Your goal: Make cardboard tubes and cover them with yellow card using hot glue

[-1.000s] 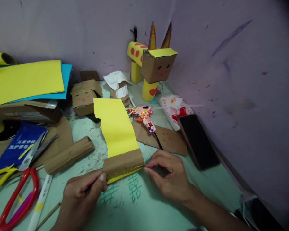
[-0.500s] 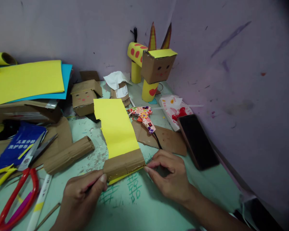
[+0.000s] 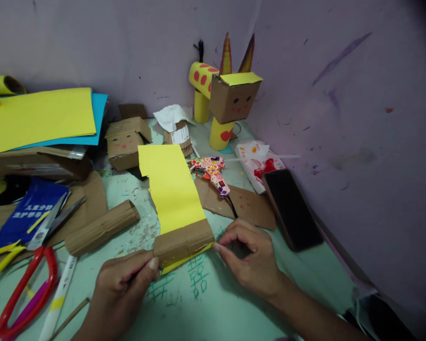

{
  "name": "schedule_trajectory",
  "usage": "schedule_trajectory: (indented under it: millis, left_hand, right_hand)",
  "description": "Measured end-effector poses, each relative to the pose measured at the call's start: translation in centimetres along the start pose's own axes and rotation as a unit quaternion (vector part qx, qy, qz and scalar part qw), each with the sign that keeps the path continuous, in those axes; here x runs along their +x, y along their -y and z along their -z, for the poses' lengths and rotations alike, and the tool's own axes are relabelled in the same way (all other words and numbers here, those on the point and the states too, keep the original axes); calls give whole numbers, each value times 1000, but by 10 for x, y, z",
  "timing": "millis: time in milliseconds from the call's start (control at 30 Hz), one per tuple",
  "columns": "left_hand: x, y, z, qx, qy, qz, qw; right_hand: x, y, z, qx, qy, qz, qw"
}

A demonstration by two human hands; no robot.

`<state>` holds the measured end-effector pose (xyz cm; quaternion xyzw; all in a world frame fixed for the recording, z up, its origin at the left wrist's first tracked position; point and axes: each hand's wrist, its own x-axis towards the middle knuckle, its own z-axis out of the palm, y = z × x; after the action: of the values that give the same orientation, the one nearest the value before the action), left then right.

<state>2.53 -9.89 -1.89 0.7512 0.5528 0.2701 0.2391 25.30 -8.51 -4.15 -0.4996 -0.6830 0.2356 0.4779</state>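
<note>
A brown cardboard tube lies across the near end of a yellow paper strip, whose near edge shows beneath the tube. My left hand pinches the tube's left end between thumb and fingers. At the right end, my right hand pinches the tube and paper edge with thumb and forefinger. Beyond the paper lies a flower-patterned glue gun on the table. Another cardboard tube rests to the left of the strip.
Red-handled scissors and a white marker lie at left. A smartphone and tissue pack are at right. Behind stand a cardboard animal and a box with a drawn face. Yellow sheets are stacked at back left.
Both hands keep their grip at the tube's ends. Slightly more of the yellow edge shows under the tube's near side; otherwise little has shifted.
</note>
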Motion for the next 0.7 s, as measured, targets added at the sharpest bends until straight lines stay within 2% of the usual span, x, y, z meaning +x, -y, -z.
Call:
schedule_trajectory:
  millis: [167,533,633,700]
  left_hand:
    - [-2,3,-1,-16,-10,7,1000]
    - [-4,7,-4,-33,-3,19,999]
    - [-3,5,-3,-43,8,19,999]
    - [-3,5,-3,-44,16,28,999]
  right_hand:
    - [-1,-2,0,-10,8,-25,1000]
    - [-2,-6,-2,41,78,-59,994]
    - [-4,-6,-6,101,89,-136,982]
    - [-7,-5,-10,182,93,-213,956]
